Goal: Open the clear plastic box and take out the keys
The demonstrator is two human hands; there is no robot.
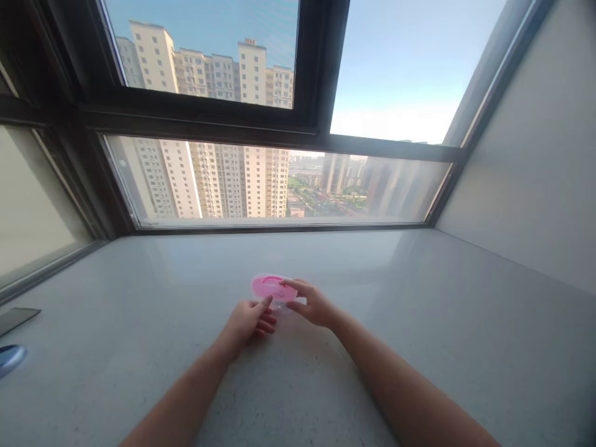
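A small oval box with a translucent pink lid [265,287] is in the middle of the sill, between my two hands. The lid carries a darker pink curved strip like a handle, and a clear part shows below its near edge. My left hand [251,321] grips the near left edge, thumb on top and fingers curled underneath. From the right, my right hand [313,303] reaches over the lid with its fingers and holds its thumb lower, by the clear part. My fingers hide the right end and part of the underside.
The pale windowsill [372,347] runs up to a dark window frame [233,127], with tall buildings outside. At the far left lie a flat grey object [18,318] and a bluish rounded object [12,359], cut off by the picture edge. A white wall [535,161] bounds the right side.
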